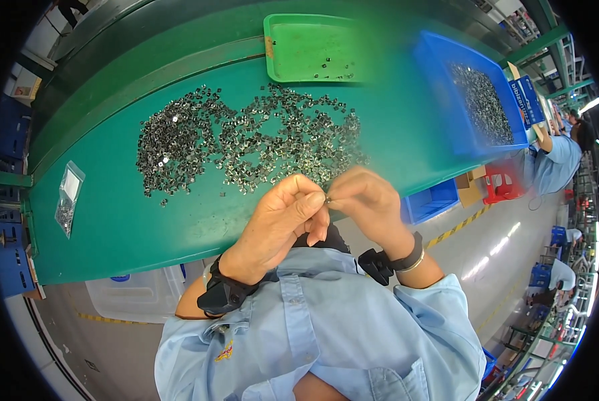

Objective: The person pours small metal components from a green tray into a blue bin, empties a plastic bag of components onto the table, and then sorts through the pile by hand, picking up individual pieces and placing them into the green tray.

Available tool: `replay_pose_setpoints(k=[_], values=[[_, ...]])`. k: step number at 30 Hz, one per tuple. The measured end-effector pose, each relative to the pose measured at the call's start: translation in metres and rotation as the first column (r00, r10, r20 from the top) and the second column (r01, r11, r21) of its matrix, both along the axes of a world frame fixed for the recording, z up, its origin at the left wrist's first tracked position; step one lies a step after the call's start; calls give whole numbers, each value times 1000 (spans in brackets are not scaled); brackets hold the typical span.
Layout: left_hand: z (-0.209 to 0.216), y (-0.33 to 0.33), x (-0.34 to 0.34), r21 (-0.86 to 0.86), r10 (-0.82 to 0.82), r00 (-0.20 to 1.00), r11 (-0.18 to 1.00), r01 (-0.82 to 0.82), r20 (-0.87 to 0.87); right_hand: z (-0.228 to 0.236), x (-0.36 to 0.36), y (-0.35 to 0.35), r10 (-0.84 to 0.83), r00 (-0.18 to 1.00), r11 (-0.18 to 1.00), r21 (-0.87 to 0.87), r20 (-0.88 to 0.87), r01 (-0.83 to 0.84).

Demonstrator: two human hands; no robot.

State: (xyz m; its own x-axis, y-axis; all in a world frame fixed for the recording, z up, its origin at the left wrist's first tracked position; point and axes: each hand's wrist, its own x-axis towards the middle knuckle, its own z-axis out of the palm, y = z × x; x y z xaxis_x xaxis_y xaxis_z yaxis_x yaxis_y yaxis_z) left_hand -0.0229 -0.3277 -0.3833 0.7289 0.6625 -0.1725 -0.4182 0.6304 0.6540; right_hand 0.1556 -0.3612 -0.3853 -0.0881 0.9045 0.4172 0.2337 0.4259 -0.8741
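Note:
My left hand [283, 217] and my right hand [366, 200] meet at the near edge of the green work table [199, 230]. Between their fingertips is a tiny dark metal part [327, 199], which both hands pinch; its exact form is too small to make out. The right hand is slightly smeared by motion. Just beyond my hands, a wide spread of small square metal parts [246, 134] lies loose on the green surface. Those on the left are heaped more densely and look darker.
A green tray [299, 47] with a few parts stands at the back. To the right, a blue bin [440, 87] holds many small parts. A clear bag of parts [67, 200] lies at the left. Below the table are a blue crate [430, 204] and a red stool [503, 180].

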Motion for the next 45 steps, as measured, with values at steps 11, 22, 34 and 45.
replay_pose_setpoints(k=[11, 22, 34, 45], values=[[1, 2, 1, 13, 31, 999, 999, -31, -25, 5, 8, 10, 36, 999, 999, -35, 30, -35], [-11, 5, 0, 44, 53, 998, 998, -52, -19, 31, 95, 147, -274, 932, 944, -119, 239, 308], [-15, 7, -3, 38, 19, 1000, 999, -18, -13, 15, 96, 25, -33, 798, 943, -245, 601, 223], [-6, -1, 9, 74, 127, 984, 990, -118, -124, -2, 108, 33, -221, 757, 968, 47, 615, 245]])
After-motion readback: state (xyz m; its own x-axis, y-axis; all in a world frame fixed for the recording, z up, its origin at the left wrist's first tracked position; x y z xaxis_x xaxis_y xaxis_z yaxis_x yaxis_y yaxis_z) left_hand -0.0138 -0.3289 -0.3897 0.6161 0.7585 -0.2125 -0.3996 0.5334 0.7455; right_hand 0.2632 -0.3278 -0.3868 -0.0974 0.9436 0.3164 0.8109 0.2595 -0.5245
